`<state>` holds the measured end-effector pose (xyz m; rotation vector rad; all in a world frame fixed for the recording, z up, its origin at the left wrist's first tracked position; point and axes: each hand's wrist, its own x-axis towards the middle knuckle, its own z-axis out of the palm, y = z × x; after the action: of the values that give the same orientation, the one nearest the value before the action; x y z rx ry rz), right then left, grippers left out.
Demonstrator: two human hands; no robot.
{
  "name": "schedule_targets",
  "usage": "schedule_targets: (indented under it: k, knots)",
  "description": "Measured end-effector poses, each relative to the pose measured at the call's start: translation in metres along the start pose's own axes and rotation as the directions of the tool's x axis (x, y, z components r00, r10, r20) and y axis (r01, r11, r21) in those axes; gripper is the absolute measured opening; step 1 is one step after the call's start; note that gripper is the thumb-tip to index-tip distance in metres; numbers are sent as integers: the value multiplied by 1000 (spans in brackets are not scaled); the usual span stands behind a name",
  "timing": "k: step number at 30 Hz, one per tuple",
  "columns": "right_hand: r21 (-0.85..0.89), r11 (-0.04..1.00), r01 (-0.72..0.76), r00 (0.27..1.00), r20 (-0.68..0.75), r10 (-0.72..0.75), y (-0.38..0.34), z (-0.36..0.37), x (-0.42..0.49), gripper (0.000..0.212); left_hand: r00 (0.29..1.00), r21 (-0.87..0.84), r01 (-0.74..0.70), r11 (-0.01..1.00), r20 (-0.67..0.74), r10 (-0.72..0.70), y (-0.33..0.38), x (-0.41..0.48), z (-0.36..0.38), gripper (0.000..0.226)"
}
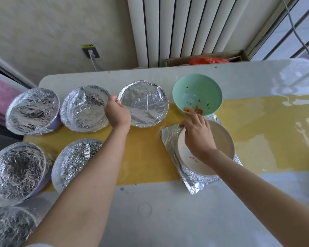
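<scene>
**Foil-covered plate (144, 103) held at its rim; white bowl (223, 139) sitting on a foil sheet (169, 139)**

On the left part of the table (168, 211) stand five bowls wrapped in crinkled foil. The far-left back bowl (32, 111) and the second back bowl (84, 108) sit side by side, almost touching. The front-left bowl (16, 172) and the front-middle bowl (73, 161) are nearer the person. The corner bowl (9, 227) is partly cut off at the bottom-left edge.

Just right of the second back bowl, the left hand (117, 113) reaches across a yellow mat (146, 157). Its fingers are curled and pinch the left rim of the foil-covered plate. That plate lies flat at the back middle of the table, half on the mat, with its foil stretched fairly smooth over the top.

Right of the plate and close beside it is a green bowl (197, 91), uncovered, with orange scraps and a few green flecks inside.

In front of the green bowl, the white bowl rests on the foil sheet, which is folded up along the bowl's left side. The right hand (197, 136) hangs over the bowl's far-left rim with its fingers spread and bent down. One fingertip is on the foil at the rim. Whether the hand grips the foil or only touches it, I cannot tell.
</scene>
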<state>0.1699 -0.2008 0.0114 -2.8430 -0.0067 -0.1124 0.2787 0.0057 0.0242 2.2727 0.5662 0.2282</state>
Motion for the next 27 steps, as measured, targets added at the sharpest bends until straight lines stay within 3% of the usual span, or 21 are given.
schedule_targets:
  k: [5, 9, 14, 17, 21, 24, 27]
  knots:
    - [17, 999, 38, 999, -1, -38, 4, 3, -1, 29, 992, 95, -61, 994, 115, 50, -2, -4, -2, 34]
    - [88, 995, 37, 999, 9, -38, 4, 0, -6, 37, 961, 234, -269, 934, 137, 242, -4, -15, -2, 37]
    - [237, 969, -65, 985, -138, 100, 12, -18, -30, 34, 853, 193, -521, 831, 99, 512, -9, -63, -7, 38]
    - [270, 943, -195, 938, -228, 259, 22, -20, -49, 42, 777, 139, -628, 766, 158, 609, -23, -105, -4, 34]
    - [345, 848, -404, 850, -201, 486, 37, -19, -70, 54, 777, 143, -597, 789, 347, 525, -48, -151, 6, 25]
    - [389, 715, -581, 769, -26, 639, 41, -23, -79, 54, 798, 186, -423, 887, 539, 268, -57, -171, 17, 27]
    - [415, 635, -651, 723, 87, 685, 39, -28, -86, 54, 769, 176, -269, 947, 631, 101, -56, -179, 26, 30]
